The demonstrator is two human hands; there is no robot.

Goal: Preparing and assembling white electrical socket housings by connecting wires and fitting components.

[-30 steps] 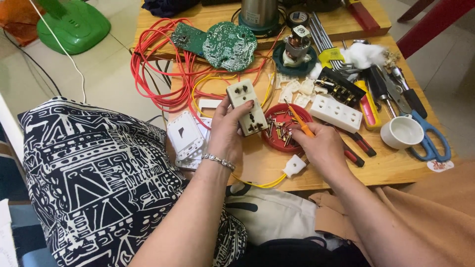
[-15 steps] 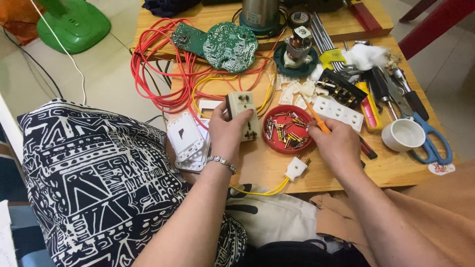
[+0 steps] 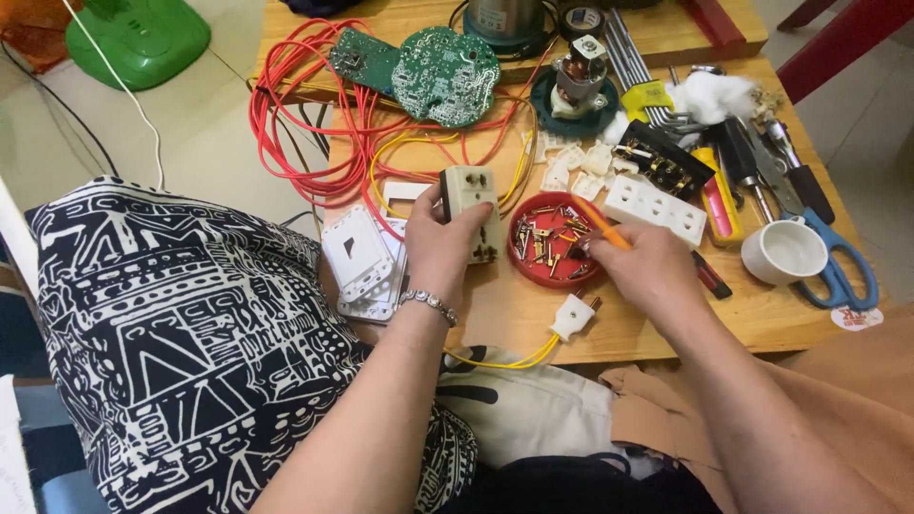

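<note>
Low and wooden, the small table (image 3: 533, 328) stands crowded with electrical odds and ends, and the person sits close against its near edge with a black-and-white patterned cloth (image 3: 190, 333) over the lap. Nearest that edge lies a white plug (image 3: 574, 316) on a yellow cord, untouched. Just above it the left hand (image 3: 440, 249), a bracelet on its wrist, is closed around a beige socket adapter (image 3: 473, 211), now held upright with its slotted face turned toward the red dish; a second ago the adapter sat higher and flatter in the hand, so it has been drawn in and turned for work. The right hand (image 3: 640, 268) has moved too: it was low by the table edge and now hovers at the rim of the red dish (image 3: 550, 240) of small brass screws and contacts, fingers pinched on an orange-handled screwdriver (image 3: 603, 228) whose tip reaches into the dish. That looks to me like picking out or nudging a small part for the adapter. Beside the left hand rests a stack of white switch plates (image 3: 357, 257). Farther out lie a white multi-socket strip (image 3: 655, 207), a white cup (image 3: 783, 253), blue-handled scissors (image 3: 838, 271), then a tangle of red wire (image 3: 305, 124), green circuit boards (image 3: 438, 76) and a small motor (image 3: 578, 76).
</note>
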